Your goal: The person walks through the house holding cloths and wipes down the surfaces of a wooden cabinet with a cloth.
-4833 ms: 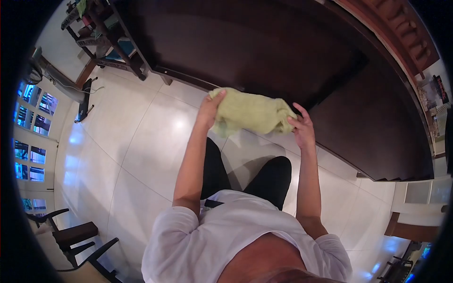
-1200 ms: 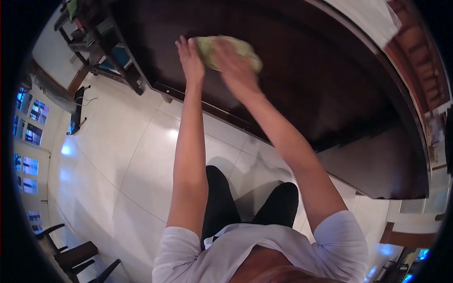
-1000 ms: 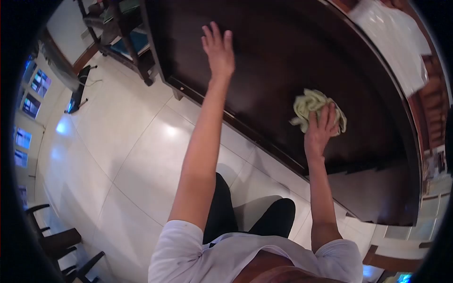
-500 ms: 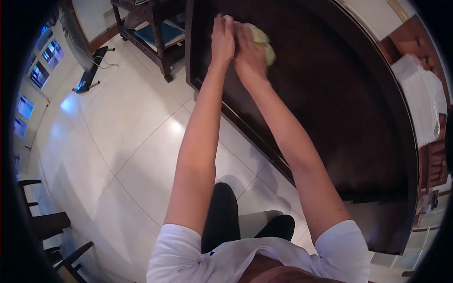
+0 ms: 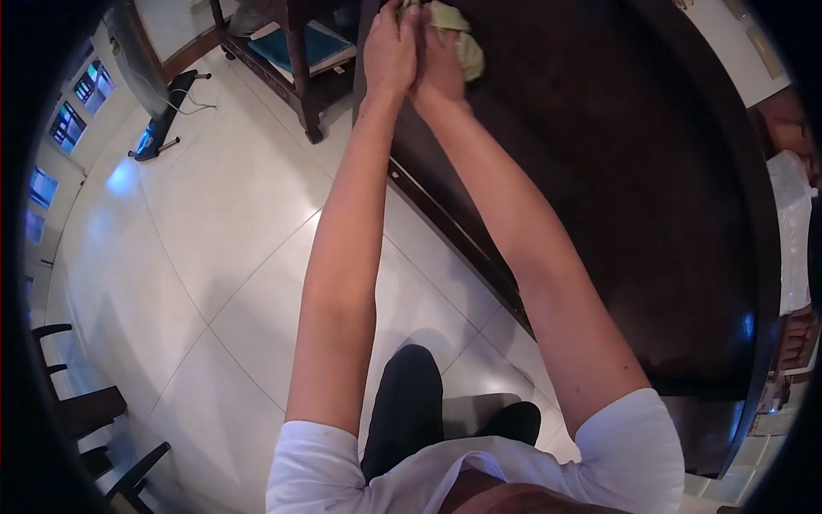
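Note:
A pale yellow-green cloth [image 5: 468,58] lies bunched on the dark wooden tabletop [image 5: 599,171], near its far left corner. My right hand [image 5: 438,70] presses down on it, with folds showing past the fingers. Close beside it, my left hand [image 5: 390,53] is closed at the tabletop's left edge, where a bit of cloth shows between the two hands. The left fingertips are partly cut off by the top of the view. Both arms reach forward, nearly straight.
A carved dark wooden shelf unit [image 5: 300,68] with a teal item on it stands just left of the tabletop. A clear plastic-wrapped item [image 5: 795,231] is at the far right. Dark chair parts [image 5: 90,411] show at lower left, over pale floor tiles [image 5: 231,231].
Both hands and the cloth have shifted up the view and slightly left. The view itself has shifted too, with the tabletop sitting a little farther right.

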Action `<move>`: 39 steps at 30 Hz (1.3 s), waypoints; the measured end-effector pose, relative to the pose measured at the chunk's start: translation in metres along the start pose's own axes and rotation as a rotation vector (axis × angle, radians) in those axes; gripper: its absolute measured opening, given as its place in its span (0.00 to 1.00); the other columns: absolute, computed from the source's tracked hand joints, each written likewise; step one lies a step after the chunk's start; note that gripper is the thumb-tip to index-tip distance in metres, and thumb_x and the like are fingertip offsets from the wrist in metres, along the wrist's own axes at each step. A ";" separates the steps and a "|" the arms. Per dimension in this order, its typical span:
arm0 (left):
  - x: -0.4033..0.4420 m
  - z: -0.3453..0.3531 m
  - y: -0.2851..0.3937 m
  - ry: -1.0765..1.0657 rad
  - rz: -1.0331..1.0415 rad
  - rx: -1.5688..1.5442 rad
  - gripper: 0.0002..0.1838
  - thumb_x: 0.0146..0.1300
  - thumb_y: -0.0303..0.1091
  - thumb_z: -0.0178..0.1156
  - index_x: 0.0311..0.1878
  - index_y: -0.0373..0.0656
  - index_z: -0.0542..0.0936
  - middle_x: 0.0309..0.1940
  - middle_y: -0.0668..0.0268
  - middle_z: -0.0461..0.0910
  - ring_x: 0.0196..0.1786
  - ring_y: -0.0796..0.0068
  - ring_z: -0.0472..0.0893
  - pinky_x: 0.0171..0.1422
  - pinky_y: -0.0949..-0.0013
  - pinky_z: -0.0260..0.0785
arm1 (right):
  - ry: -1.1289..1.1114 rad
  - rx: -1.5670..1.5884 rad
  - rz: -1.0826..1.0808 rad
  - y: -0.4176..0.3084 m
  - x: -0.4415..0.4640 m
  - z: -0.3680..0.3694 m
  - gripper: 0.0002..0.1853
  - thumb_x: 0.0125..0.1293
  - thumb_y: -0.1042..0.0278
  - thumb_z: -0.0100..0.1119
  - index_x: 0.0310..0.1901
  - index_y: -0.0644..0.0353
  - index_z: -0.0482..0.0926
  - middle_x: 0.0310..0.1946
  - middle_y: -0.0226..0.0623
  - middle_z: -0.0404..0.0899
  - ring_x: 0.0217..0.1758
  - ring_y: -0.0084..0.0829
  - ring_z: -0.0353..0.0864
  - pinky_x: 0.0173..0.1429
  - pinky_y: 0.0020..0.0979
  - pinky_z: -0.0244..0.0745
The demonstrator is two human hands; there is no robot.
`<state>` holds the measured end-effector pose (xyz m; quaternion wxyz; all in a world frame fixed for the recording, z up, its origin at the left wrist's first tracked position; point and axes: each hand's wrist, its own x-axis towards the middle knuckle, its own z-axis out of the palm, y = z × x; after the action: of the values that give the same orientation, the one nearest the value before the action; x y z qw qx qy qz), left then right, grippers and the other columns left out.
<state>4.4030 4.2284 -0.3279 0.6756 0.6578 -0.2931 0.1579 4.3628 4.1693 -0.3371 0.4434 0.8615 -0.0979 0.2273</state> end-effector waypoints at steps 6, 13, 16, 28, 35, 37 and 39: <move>0.005 0.005 -0.024 0.035 0.041 0.265 0.20 0.67 0.48 0.47 0.51 0.46 0.80 0.51 0.56 0.77 0.54 0.57 0.76 0.58 0.63 0.65 | -0.111 0.220 -0.175 0.020 -0.050 0.008 0.27 0.59 0.68 0.49 0.62 0.61 0.66 0.65 0.35 0.62 0.70 0.32 0.56 0.71 0.44 0.46; 0.011 -0.003 -0.040 0.053 0.059 0.088 0.19 0.68 0.46 0.49 0.50 0.45 0.80 0.45 0.59 0.81 0.51 0.65 0.79 0.56 0.68 0.67 | -0.068 0.246 -0.038 0.052 -0.140 -0.024 0.23 0.59 0.70 0.49 0.58 0.61 0.70 0.69 0.36 0.54 0.74 0.33 0.49 0.62 0.45 0.61; 0.011 -0.007 -0.029 0.008 -0.006 -0.047 0.21 0.69 0.44 0.48 0.55 0.38 0.76 0.50 0.53 0.78 0.55 0.60 0.76 0.59 0.67 0.64 | 0.097 0.346 0.054 0.043 -0.083 -0.007 0.24 0.59 0.71 0.49 0.59 0.58 0.69 0.70 0.35 0.53 0.73 0.34 0.51 0.55 0.49 0.63; 0.025 0.007 -0.060 0.037 -0.023 -0.197 0.20 0.68 0.46 0.49 0.49 0.42 0.81 0.41 0.62 0.84 0.46 0.72 0.82 0.53 0.71 0.69 | 0.115 0.573 0.052 0.059 -0.077 0.005 0.25 0.59 0.72 0.47 0.61 0.57 0.67 0.70 0.34 0.52 0.73 0.32 0.52 0.62 0.51 0.60; 0.022 0.005 -0.050 0.025 -0.066 -0.097 0.19 0.67 0.47 0.50 0.50 0.46 0.81 0.41 0.61 0.83 0.50 0.66 0.81 0.55 0.67 0.68 | -0.392 0.319 0.390 0.171 -0.321 -0.090 0.27 0.66 0.71 0.43 0.67 0.40 0.61 0.73 0.33 0.45 0.75 0.39 0.45 0.70 0.55 0.47; 0.014 0.009 -0.043 -0.034 -0.064 0.005 0.24 0.64 0.50 0.52 0.58 0.45 0.75 0.54 0.53 0.75 0.61 0.58 0.72 0.64 0.64 0.61 | -0.358 0.188 0.440 0.185 -0.375 -0.085 0.24 0.67 0.68 0.44 0.66 0.45 0.63 0.72 0.41 0.47 0.74 0.42 0.48 0.70 0.55 0.45; -0.008 0.036 -0.031 -0.050 -0.039 0.076 0.30 0.63 0.51 0.54 0.63 0.44 0.69 0.63 0.48 0.66 0.67 0.54 0.64 0.69 0.62 0.56 | -0.209 0.168 0.470 0.173 -0.374 -0.076 0.25 0.62 0.72 0.48 0.62 0.48 0.66 0.71 0.43 0.49 0.74 0.43 0.49 0.69 0.53 0.50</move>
<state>4.4085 4.1920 -0.3592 0.6456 0.6923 -0.2908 0.1390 3.9477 4.1166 -0.3527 0.2930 0.8677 -0.3211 0.2410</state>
